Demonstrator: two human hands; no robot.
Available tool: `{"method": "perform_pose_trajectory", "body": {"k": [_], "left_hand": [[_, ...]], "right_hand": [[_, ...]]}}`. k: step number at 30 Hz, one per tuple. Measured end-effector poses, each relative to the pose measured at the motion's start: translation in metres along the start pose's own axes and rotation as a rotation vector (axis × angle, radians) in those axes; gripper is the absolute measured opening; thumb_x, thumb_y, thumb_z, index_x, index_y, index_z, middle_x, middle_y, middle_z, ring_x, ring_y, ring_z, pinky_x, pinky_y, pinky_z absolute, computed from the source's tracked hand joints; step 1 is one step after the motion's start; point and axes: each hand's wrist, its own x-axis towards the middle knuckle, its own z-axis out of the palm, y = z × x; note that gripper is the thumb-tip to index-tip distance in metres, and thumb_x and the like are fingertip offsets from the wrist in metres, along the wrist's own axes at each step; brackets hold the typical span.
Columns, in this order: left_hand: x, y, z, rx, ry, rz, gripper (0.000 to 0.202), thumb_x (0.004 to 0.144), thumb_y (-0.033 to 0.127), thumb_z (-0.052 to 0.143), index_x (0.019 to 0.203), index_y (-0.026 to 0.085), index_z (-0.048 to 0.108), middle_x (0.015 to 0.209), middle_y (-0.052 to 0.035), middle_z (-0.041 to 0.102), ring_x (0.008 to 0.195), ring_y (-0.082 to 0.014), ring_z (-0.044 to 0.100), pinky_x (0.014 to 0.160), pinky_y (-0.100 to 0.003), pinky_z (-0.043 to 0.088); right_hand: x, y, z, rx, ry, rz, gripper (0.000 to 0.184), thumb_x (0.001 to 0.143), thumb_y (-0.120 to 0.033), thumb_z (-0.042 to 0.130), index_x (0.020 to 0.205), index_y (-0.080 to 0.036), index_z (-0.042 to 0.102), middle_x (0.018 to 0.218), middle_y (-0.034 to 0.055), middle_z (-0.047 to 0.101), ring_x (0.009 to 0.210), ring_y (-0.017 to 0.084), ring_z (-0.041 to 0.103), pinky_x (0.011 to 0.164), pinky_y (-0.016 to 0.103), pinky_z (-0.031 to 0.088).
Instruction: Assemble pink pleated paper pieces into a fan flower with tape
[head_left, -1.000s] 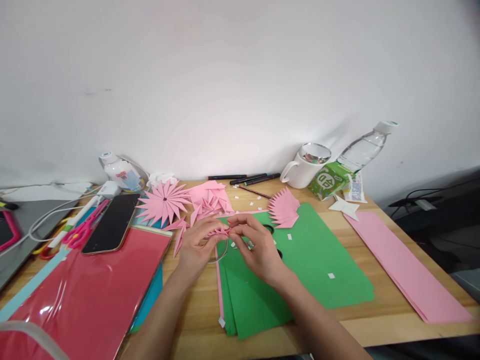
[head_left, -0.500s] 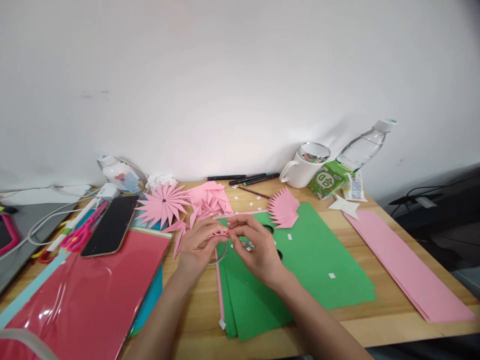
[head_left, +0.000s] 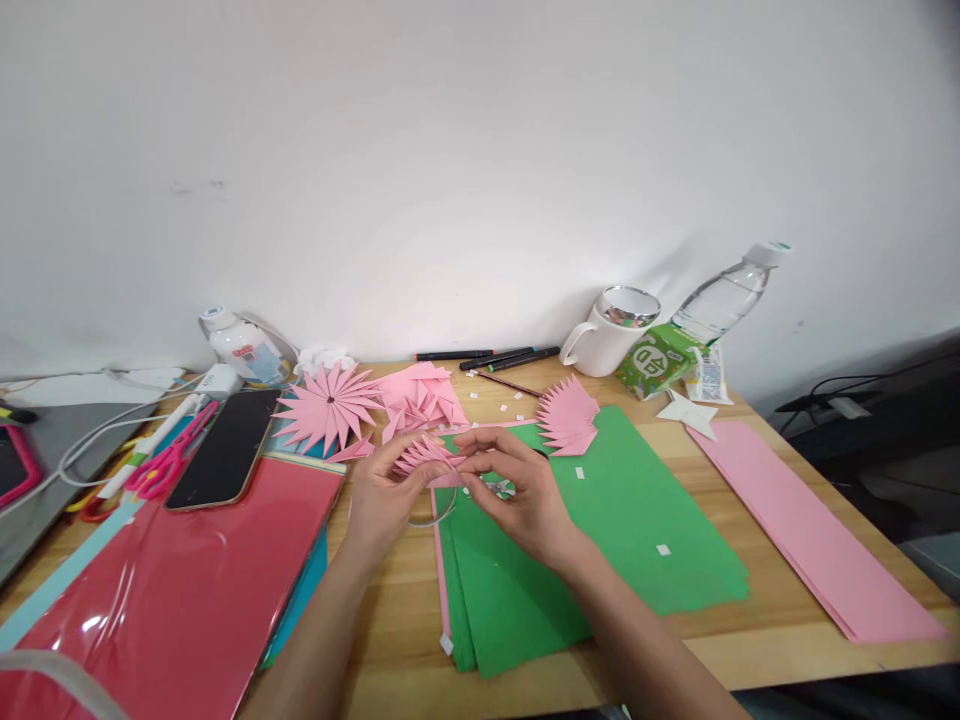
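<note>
Between both hands is a pleated piece of pink folded paper, its pointed layers fanned out. My left hand grips its left side between thumb and fingers. At its right end, the fingertips of my right hand pinch the paper. Below them lies a stack of green paper, with scissors partly hidden behind my right hand. A ring-shaped roll of tape shows under the held paper. Behind the hands sit a pink paper star wheel, a pile of pink folded pieces and a pink pleated fan.
On the left are a phone, pink scissors and a red sheet pack. Pens, a white mug, a green box and a water bottle line the wall. Pink strips lie right.
The pink folded paper has been tilted in my hands, so more of its pointed layers now show. Both hands remain in nearly the same place, still holding it.
</note>
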Motion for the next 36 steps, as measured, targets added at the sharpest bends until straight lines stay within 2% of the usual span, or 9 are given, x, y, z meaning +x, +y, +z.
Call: {"method": "perform_pose_trajectory", "body": {"k": [8, 13, 19, 23, 31, 36], "left_hand": [[0.0006, 0.0016, 0.0044, -0.088, -0.020, -0.045, 0.029, 0.069, 0.038, 0.073, 0.087, 0.015, 0.069, 0.083, -0.0048, 0.069, 0.078, -0.0194, 0.063, 0.066, -0.027, 0.052], [-0.0001, 0.0031, 0.0033, -0.041, 0.000, -0.015, 0.028, 0.068, 0.037, 0.074, 0.085, 0.016, 0.070, 0.084, -0.0051, 0.071, 0.081, -0.0209, 0.065, 0.069, -0.029, 0.053], [-0.0044, 0.0030, 0.0037, 0.045, 0.035, 0.155, 0.017, 0.071, 0.027, 0.071, 0.087, 0.020, 0.072, 0.089, -0.0032, 0.075, 0.083, -0.0204, 0.068, 0.078, -0.032, 0.055], [-0.0056, 0.0027, 0.0037, 0.087, 0.018, 0.291, 0.009, 0.076, 0.027, 0.068, 0.080, 0.021, 0.073, 0.086, -0.0033, 0.076, 0.083, -0.0197, 0.068, 0.080, -0.032, 0.054], [-0.0052, 0.0049, 0.0024, 0.106, -0.019, 0.323, 0.005, 0.077, 0.025, 0.068, 0.080, 0.022, 0.072, 0.085, -0.0026, 0.075, 0.084, -0.0199, 0.068, 0.081, -0.032, 0.054], [-0.0036, 0.0069, 0.0024, 0.082, -0.078, 0.460, 0.011, 0.081, 0.017, 0.063, 0.078, 0.023, 0.072, 0.081, -0.0017, 0.074, 0.079, -0.0172, 0.068, 0.074, -0.028, 0.054]], "right_hand": [[-0.0018, 0.0026, 0.0075, -0.038, 0.121, -0.017, 0.012, 0.084, -0.014, 0.059, 0.087, -0.022, 0.067, 0.095, 0.0080, 0.069, 0.091, 0.019, 0.067, 0.079, 0.033, 0.056], [-0.0023, 0.0024, 0.0092, -0.051, 0.142, -0.019, 0.010, 0.084, -0.014, 0.061, 0.082, -0.021, 0.067, 0.094, 0.0080, 0.068, 0.086, 0.017, 0.067, 0.076, 0.031, 0.056], [-0.0013, 0.0002, 0.0034, -0.017, 0.057, 0.036, 0.011, 0.086, -0.014, 0.057, 0.081, -0.020, 0.066, 0.107, 0.0102, 0.065, 0.085, 0.017, 0.068, 0.078, 0.035, 0.056], [-0.0003, -0.0004, 0.0004, -0.046, 0.017, 0.003, 0.011, 0.086, -0.013, 0.056, 0.081, -0.020, 0.063, 0.115, 0.0121, 0.061, 0.087, 0.018, 0.067, 0.078, 0.036, 0.056], [-0.0009, -0.0012, 0.0002, -0.062, -0.007, -0.024, 0.013, 0.088, -0.010, 0.054, 0.082, -0.020, 0.061, 0.118, 0.0127, 0.057, 0.090, 0.017, 0.066, 0.080, 0.036, 0.056], [-0.0011, -0.0017, -0.0002, -0.050, 0.030, -0.022, 0.012, 0.084, -0.009, 0.058, 0.079, -0.019, 0.063, 0.114, 0.0116, 0.059, 0.087, 0.018, 0.066, 0.076, 0.035, 0.056]]}}
